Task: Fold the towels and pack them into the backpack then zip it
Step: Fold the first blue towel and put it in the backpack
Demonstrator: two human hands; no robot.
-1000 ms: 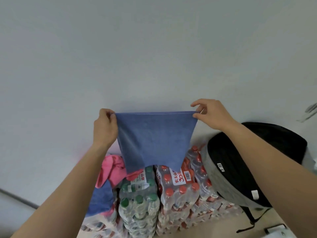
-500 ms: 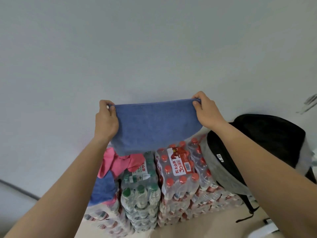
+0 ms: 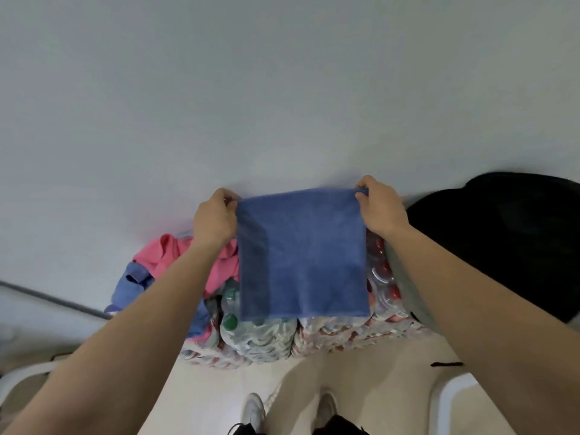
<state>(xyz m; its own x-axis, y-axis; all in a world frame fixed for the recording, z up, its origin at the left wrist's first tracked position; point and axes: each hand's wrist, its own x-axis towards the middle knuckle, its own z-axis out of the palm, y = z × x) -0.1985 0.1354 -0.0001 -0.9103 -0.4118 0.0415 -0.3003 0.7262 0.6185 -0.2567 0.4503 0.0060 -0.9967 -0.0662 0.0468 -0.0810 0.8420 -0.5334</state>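
Observation:
A blue towel (image 3: 301, 255) hangs as a flat rectangle in front of me, over stacked packs of bottled water. My left hand (image 3: 215, 219) pinches its top left corner and my right hand (image 3: 381, 208) pinches its top right corner. The black backpack (image 3: 502, 243) lies to the right on the bottle packs, partly behind my right forearm. A pink towel (image 3: 166, 255) and another blue towel (image 3: 131, 287) lie crumpled on the left of the packs, partly hidden by my left arm.
The shrink-wrapped bottle packs (image 3: 270, 337) stand against a plain grey wall (image 3: 282, 89). My shoes (image 3: 254, 409) are on the pale floor below. White chair parts show at the bottom left (image 3: 22, 375) and bottom right (image 3: 445, 400).
The camera has tilted down, so floor and shoes show. The towel, held high and bunched short half a second ago, now hangs lower as a full flat rectangle; both hands still hold its corners.

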